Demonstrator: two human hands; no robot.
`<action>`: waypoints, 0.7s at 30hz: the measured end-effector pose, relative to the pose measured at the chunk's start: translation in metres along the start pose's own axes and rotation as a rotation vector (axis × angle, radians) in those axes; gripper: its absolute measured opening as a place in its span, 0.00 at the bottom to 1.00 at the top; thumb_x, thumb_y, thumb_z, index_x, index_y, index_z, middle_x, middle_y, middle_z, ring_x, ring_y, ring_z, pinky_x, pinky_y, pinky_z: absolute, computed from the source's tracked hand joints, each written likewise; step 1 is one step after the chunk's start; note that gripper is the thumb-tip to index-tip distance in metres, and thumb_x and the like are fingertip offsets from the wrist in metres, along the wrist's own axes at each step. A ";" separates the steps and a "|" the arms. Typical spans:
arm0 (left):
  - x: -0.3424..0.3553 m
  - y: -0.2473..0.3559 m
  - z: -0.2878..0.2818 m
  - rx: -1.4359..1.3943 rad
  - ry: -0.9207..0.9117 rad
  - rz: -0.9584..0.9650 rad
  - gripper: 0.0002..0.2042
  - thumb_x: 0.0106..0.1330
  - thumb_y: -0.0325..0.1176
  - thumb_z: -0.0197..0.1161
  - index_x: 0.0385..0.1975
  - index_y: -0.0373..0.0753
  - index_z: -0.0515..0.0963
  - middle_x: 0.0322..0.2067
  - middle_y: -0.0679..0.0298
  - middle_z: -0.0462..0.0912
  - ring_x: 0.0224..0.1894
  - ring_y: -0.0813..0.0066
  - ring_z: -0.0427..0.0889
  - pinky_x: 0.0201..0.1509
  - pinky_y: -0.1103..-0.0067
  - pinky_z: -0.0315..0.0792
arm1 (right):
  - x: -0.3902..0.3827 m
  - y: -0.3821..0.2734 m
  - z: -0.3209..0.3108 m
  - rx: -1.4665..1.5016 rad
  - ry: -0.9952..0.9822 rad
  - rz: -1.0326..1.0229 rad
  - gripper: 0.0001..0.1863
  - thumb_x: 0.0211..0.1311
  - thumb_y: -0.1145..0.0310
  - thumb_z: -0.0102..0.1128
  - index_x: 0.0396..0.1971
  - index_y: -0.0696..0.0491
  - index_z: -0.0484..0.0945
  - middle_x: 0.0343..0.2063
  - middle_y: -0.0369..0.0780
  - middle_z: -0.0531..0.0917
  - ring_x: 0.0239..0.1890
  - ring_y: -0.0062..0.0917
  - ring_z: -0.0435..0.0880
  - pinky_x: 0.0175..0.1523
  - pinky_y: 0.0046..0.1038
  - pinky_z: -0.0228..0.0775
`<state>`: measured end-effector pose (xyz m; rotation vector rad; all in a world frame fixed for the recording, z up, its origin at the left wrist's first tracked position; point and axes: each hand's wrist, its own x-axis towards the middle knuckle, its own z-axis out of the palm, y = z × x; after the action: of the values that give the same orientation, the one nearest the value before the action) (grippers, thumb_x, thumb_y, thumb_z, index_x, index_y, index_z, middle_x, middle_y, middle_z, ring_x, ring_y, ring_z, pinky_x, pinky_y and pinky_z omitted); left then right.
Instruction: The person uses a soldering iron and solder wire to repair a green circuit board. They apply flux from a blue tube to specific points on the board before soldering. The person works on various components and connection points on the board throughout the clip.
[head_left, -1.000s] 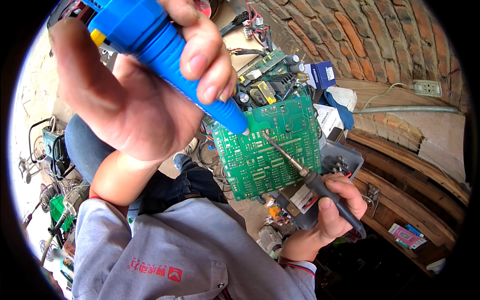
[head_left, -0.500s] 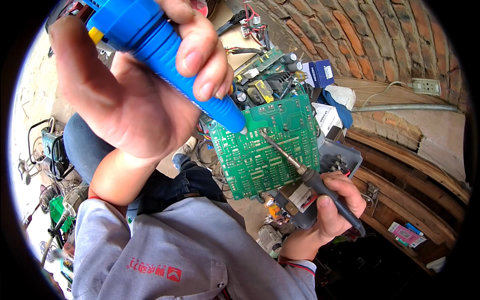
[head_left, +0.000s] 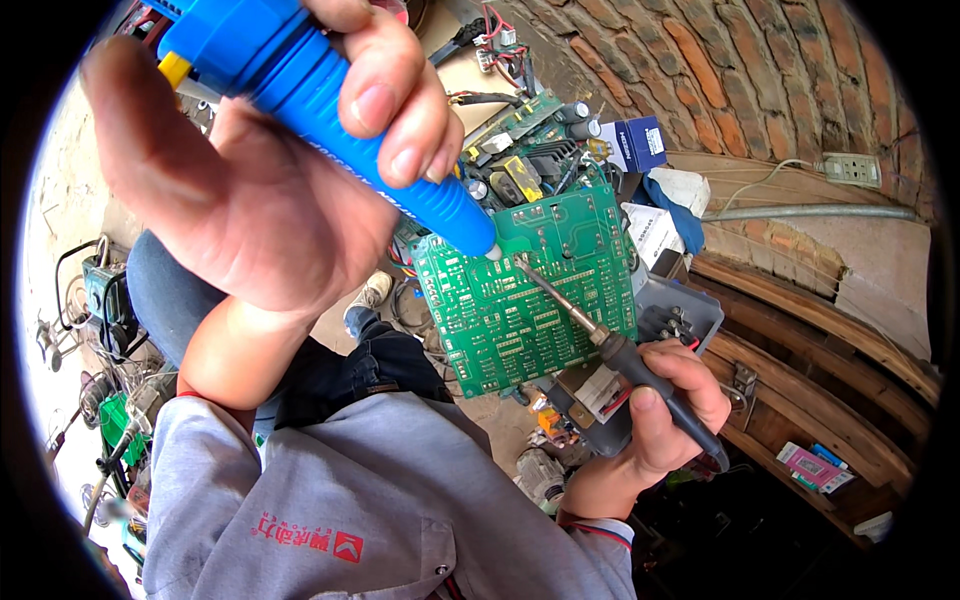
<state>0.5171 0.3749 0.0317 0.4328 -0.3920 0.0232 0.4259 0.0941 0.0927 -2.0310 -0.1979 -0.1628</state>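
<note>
My left hand is wrapped round a blue desoldering pump with a yellow button, its thumb raised beside the pump's upper end. The pump slants down to the right, its pale nozzle at the upper part of a green circuit board. In my right hand is a soldering iron with a dark handle, held like a pen. Its metal tip meets the board just right of the nozzle. The board lies tilted, solder side up, with rows of pale pads.
Beyond the board are more circuit boards with capacitors and wires. A grey plastic bin holding parts stands to the right, near a blue box. A brick wall and wooden planks border the right side.
The pump's nozzle has moved slightly right and up, closer to the iron's tip. The board and the iron's tip have shifted a little to the left.
</note>
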 end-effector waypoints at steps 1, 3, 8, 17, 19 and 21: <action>0.000 0.000 0.001 -0.001 0.006 -0.003 0.37 0.58 0.71 0.51 0.49 0.38 0.65 0.29 0.69 0.66 0.28 0.77 0.67 0.37 0.79 0.61 | 0.001 -0.001 0.001 -0.005 -0.002 -0.007 0.18 0.41 0.69 0.72 0.31 0.65 0.81 0.21 0.47 0.81 0.25 0.32 0.81 0.34 0.28 0.71; 0.000 -0.001 0.001 -0.002 0.011 -0.005 0.38 0.57 0.71 0.51 0.49 0.39 0.65 0.29 0.69 0.66 0.28 0.77 0.67 0.37 0.79 0.61 | 0.001 -0.001 0.001 -0.011 -0.002 -0.016 0.18 0.41 0.68 0.72 0.31 0.65 0.80 0.21 0.47 0.81 0.25 0.32 0.81 0.34 0.28 0.71; 0.000 -0.002 -0.001 0.011 0.005 -0.006 0.38 0.57 0.72 0.51 0.49 0.39 0.65 0.29 0.69 0.66 0.28 0.77 0.67 0.38 0.78 0.61 | -0.001 -0.002 0.003 -0.017 0.017 -0.005 0.18 0.41 0.68 0.72 0.30 0.65 0.80 0.20 0.47 0.81 0.24 0.32 0.81 0.33 0.29 0.72; 0.002 -0.004 0.000 0.004 0.003 -0.011 0.40 0.54 0.74 0.50 0.50 0.40 0.65 0.29 0.69 0.66 0.29 0.77 0.67 0.38 0.78 0.62 | -0.001 -0.002 0.004 -0.007 0.016 -0.016 0.17 0.41 0.69 0.71 0.29 0.65 0.80 0.19 0.46 0.81 0.23 0.32 0.81 0.32 0.30 0.72; 0.002 -0.004 -0.001 -0.001 0.004 -0.014 0.41 0.54 0.75 0.50 0.50 0.40 0.65 0.29 0.69 0.66 0.29 0.76 0.67 0.38 0.78 0.62 | 0.000 -0.002 0.005 -0.010 0.011 -0.020 0.17 0.41 0.69 0.71 0.29 0.65 0.80 0.19 0.47 0.81 0.23 0.32 0.81 0.32 0.30 0.72; 0.002 -0.005 -0.001 -0.002 0.004 -0.012 0.41 0.54 0.75 0.50 0.50 0.40 0.65 0.29 0.69 0.66 0.29 0.76 0.67 0.38 0.78 0.62 | 0.000 -0.002 0.004 -0.009 0.011 -0.027 0.17 0.41 0.69 0.71 0.29 0.65 0.80 0.19 0.47 0.80 0.23 0.32 0.81 0.32 0.30 0.72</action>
<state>0.5201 0.3707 0.0300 0.4327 -0.3854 0.0120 0.4252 0.0986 0.0923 -2.0365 -0.2186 -0.1919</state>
